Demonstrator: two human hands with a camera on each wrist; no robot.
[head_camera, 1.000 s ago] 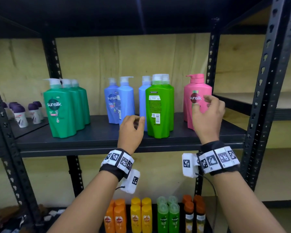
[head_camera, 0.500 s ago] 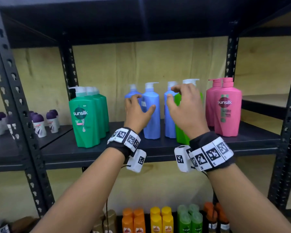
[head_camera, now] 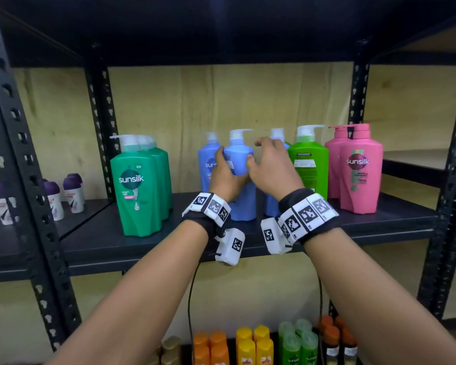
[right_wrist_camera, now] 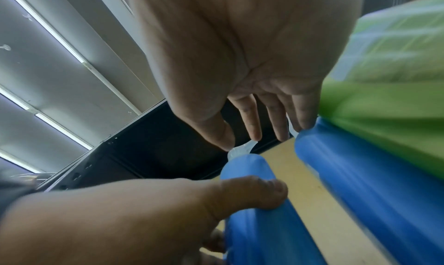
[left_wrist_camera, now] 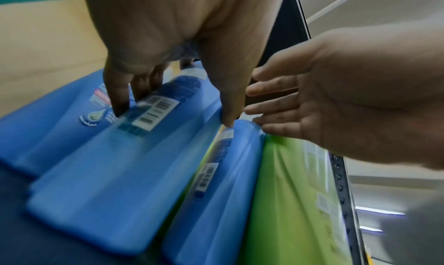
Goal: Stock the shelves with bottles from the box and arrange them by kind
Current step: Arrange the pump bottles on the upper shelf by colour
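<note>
I'm gripping the front blue bottle (head_camera: 239, 180) on the shelf (head_camera: 379, 227) with my left hand (head_camera: 228, 177), fingers and thumb curling round its body, while my right hand (head_camera: 271, 169) is reaching in with fingers spread and loose, tips just touching the blue bottle to its right (left_wrist_camera: 216, 193), holding nothing. Risk, I'm judging: the bottles are standing packed close, so a sideways shove here could be tipping the green bottle (head_camera: 309, 167) into the pink ones (head_camera: 358, 169), or toppling a blue one off the near edge.
</note>
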